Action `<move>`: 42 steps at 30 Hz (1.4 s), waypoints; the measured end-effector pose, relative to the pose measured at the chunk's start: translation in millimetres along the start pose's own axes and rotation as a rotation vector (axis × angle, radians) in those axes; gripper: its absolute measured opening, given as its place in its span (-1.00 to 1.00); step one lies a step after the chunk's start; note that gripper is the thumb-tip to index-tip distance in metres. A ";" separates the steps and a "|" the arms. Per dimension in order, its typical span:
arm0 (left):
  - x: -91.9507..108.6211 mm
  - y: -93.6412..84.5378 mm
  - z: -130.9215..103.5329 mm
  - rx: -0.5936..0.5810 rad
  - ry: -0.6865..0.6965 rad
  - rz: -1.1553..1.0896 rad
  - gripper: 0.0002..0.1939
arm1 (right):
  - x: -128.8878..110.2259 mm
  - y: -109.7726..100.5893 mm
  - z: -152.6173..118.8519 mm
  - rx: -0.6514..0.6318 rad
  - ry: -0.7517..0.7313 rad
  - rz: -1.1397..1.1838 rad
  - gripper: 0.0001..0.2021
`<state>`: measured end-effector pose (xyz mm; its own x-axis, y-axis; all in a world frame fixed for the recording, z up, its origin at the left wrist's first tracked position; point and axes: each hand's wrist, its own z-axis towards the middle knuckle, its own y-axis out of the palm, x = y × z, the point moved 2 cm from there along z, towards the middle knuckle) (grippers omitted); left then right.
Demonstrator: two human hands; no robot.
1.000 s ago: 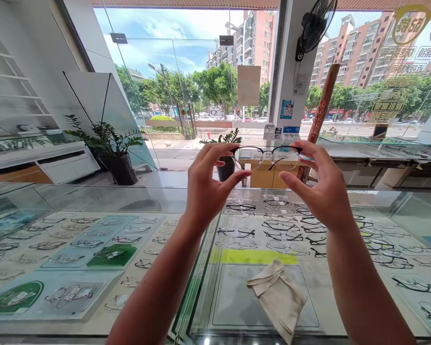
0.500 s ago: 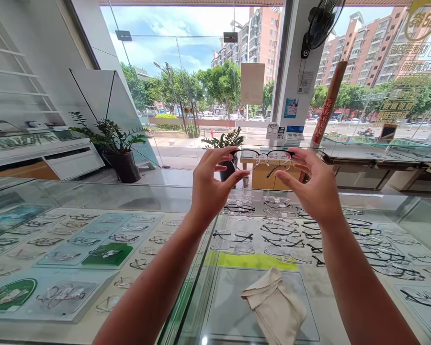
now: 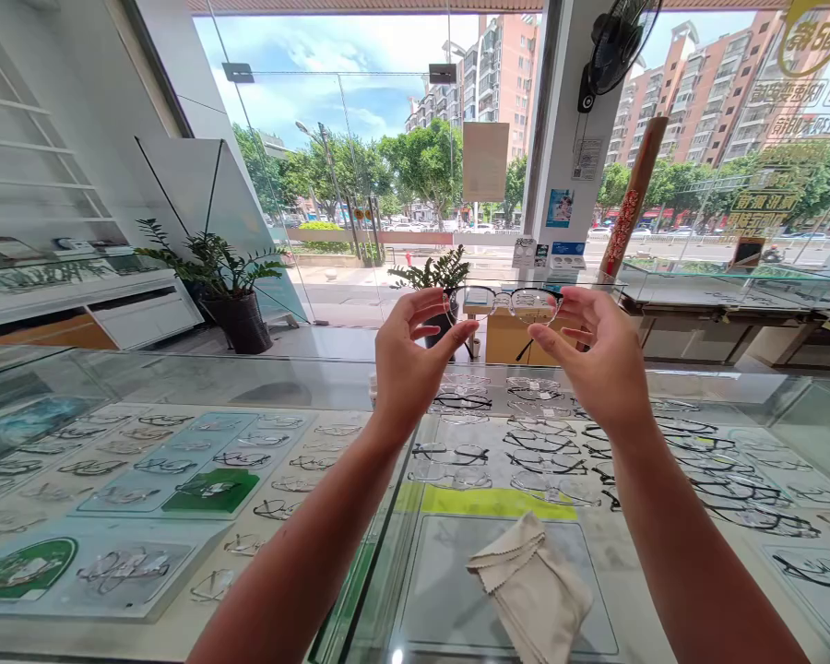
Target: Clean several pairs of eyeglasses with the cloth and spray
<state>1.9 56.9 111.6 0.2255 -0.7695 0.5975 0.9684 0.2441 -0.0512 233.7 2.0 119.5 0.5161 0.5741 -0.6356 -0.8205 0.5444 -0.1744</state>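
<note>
A pair of eyeglasses (image 3: 503,299) with a dark upper rim and clear lenses is held up in front of me, over the far side of the glass counter. My left hand (image 3: 419,346) pinches its left end between thumb and fingers. At the other end, my right hand (image 3: 591,355) grips the frame the same way. One dark temple arm shows below the lenses near my right thumb. Below and between my forearms, a beige cleaning cloth (image 3: 536,586) with zigzag edges lies folded on a grey mat (image 3: 443,576).
Under the counter's glass (image 3: 304,392) lie rows of eyeglasses (image 3: 543,461) on both sides. Potted plants (image 3: 231,290) stand beyond it on the floor. A second display case (image 3: 719,295) is at the right, and a wall fan (image 3: 619,46) hangs on the pillar.
The eyeglasses have tilted slightly in my hands, and the visible temple arm sits a little lower. Both hands keep their hold with only slight movement. The cloth stays in place.
</note>
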 end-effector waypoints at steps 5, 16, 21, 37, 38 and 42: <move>3.1 3.0 -3.5 0.045 0.035 0.012 -0.43 | -4.3 4.8 -4.3 0.030 -0.029 -0.023 -0.45; 17.2 0.7 -10.3 0.133 0.155 0.168 -0.42 | -1.3 6.3 -7.0 -0.014 0.072 -0.135 -0.30; 19.3 -0.7 -10.0 0.142 0.172 0.206 -0.46 | 2.5 6.4 -6.5 -0.030 0.054 -0.134 -0.30; 11.0 -3.9 -0.4 0.033 0.125 0.130 -0.45 | -10.2 1.8 -9.0 0.097 -0.086 -0.216 -0.43; 11.0 -3.8 -0.5 0.032 0.125 0.123 -0.45 | -10.8 1.5 -9.1 0.101 -0.095 -0.213 -0.43; 10.2 -2.0 -1.9 0.037 0.148 0.110 -0.45 | -11.7 2.3 -9.6 0.112 -0.135 -0.194 -0.44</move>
<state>2.5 47.4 116.3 0.3455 -0.8150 0.4652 0.9332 0.3507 -0.0787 223.4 -9.4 119.3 0.6951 0.5247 -0.4915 -0.6747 0.7122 -0.1940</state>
